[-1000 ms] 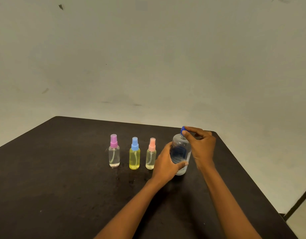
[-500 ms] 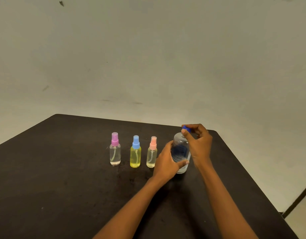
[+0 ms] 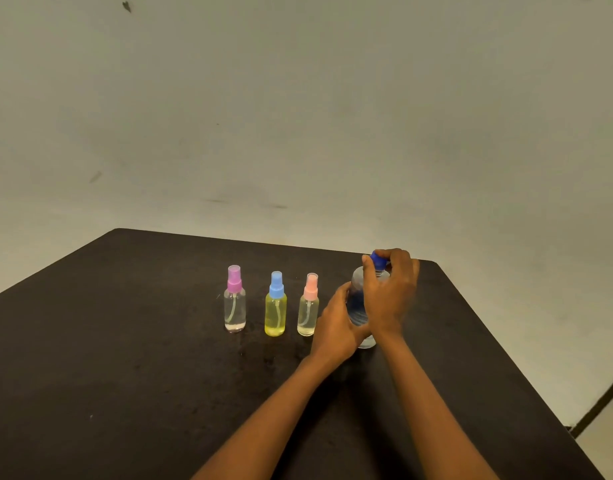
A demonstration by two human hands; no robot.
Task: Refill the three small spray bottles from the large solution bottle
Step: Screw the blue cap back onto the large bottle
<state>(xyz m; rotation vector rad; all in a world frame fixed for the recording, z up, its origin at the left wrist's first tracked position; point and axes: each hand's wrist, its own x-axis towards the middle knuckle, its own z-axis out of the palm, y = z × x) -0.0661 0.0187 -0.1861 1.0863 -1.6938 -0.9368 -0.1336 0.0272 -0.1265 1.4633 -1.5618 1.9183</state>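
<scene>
- Table (image 3: 125, 358): dark, matte top; fills lower half of frame, far edge runs across mid-frame, right corner cut off toward lower right.
- Large solution bottle (image 3: 357, 306): clear plastic w/ blue label, upright on table, right of centre; mostly hidden behind both hands, base visible just below them.
- Blue cap (image 3: 378, 259): on neck of large bottle, sits tilted; threads of neck show just under it.
- Left hand (image 3: 336, 327): wrapped round lower body of large bottle from its left side, fingers closed on it, thumb toward the viewer.
- Right hand (image 3: 390, 292): over top of large bottle, fingertips and thumb pinched on blue cap; palm covers bottle's right shoulder.
- Purple-cap spray bottle (image 3: 235, 299): leftmost of row, centre frame, upright; clear liquid, low level, pinkish at base.
- Blue-cap spray bottle (image 3: 275, 304): middle of row, upright; yellow liquid nearly to shoulder.
- Pink-cap spray bottle (image 3: 308, 306): right end of row, upright, just beside left hand, not touching as far as can be seen; pale yellowish liquid.
- Wall (image 3: 298, 98): plain grey-green, upper half of frame; few dark marks, one at upper left.
- Floor strip: lower right corner, pale, w/ dark line.
</scene>
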